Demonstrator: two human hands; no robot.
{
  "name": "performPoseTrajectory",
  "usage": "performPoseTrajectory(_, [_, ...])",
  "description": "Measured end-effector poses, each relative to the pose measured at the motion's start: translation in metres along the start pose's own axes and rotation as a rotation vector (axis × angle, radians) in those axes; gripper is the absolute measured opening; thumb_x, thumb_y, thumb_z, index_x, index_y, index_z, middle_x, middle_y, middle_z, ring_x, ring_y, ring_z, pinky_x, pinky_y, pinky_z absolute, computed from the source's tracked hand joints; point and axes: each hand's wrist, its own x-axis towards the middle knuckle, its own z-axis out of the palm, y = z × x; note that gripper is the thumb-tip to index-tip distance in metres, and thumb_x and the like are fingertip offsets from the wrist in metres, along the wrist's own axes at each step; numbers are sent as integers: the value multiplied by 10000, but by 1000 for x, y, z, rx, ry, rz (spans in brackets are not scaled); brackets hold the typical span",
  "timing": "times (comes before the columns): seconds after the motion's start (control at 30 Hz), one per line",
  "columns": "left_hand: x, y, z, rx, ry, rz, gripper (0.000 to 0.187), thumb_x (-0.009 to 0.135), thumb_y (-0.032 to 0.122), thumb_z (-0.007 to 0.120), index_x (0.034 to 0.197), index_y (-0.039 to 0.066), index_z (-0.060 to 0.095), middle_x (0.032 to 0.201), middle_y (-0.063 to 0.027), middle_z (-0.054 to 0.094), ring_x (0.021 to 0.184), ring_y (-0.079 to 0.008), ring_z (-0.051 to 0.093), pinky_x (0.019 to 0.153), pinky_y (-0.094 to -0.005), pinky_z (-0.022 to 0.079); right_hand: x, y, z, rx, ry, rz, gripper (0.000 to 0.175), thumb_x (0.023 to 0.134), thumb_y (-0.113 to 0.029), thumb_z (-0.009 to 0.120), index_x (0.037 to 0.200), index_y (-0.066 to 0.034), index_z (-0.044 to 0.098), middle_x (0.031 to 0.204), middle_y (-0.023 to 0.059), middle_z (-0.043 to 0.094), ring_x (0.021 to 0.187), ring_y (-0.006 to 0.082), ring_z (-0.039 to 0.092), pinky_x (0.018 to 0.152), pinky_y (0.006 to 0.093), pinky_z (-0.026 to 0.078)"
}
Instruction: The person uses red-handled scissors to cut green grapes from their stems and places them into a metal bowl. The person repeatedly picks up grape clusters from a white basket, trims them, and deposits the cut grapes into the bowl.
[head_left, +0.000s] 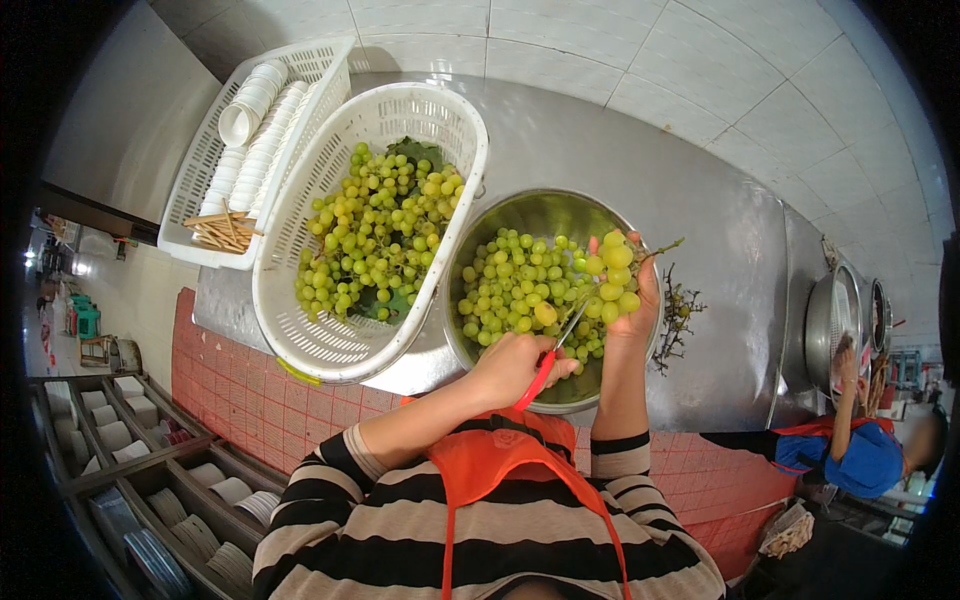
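My left hand (517, 366) grips red-handled scissors (541, 375), whose metal blades reach up among the grapes. My right hand (636, 304) holds a bunch of green grapes (616, 270) by its stem, over the right side of a round stainless steel bowl (517, 214). Many loose green grapes (510, 277) lie in the bowl beneath both hands. One browned grape shows near the scissor tips. Left of the bowl stands a white perforated plastic basket (292, 247) with bunches of grapes (375, 225) and some green leaves in it.
Bare grape stems (679, 315) lie on the steel table (720, 247) right of the bowl. Another white basket (176, 217) holds stacked white cups (251, 161) and wooden sticks (223, 229). A co-worker in blue (862, 457) is beside metal basins (825, 322) at far right. Dish compartments (150, 472) stand lower left.
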Motion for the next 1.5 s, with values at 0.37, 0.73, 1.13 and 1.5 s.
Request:
performPoseTrajectory(0.37, [5, -6, 0, 23, 29, 133, 309, 873, 300, 720, 911, -3, 671, 548, -72, 598, 494, -139, 575, 509, -283, 463, -2, -2, 3, 14, 53, 76, 373, 977, -267, 545, 1238, -1, 539, 1258, 169, 580, 1199, 332, 546, 1104, 529, 369])
performPoseTrajectory(0.73, [8, -18, -6, -661, -266, -93, 375, 956, 364, 607, 1023, -4, 639, 696, -55, 660, 543, -101, 561, 490, -237, 443, 4, 6, 8, 133, 301, 82, 404, 1011, -326, 462, 1242, 1, 515, 1242, 162, 575, 1153, 370, 539, 1073, 591, 374])
performPoseTrajectory(1.13, [22, -22, 5, -1281, -450, -102, 514, 993, 495, 453, 1165, 21, 554, 699, -74, 591, 561, -141, 526, 494, -257, 405, 0, 13, 20, 210, 273, 67, 473, 994, -358, 498, 1267, 28, 509, 1247, 172, 576, 1183, 445, 514, 1068, 549, 393])
performPoseTrajectory(1.5, [8, -18, 4, -1121, -348, -195, 374, 964, 389, 581, 988, 16, 607, 592, -22, 547, 455, -101, 490, 430, -235, 381, 3, 18, 13, 412, 173, 84, 361, 1002, -314, 482, 1183, -17, 576, 1194, 153, 617, 1142, 362, 557, 1098, 564, 351])
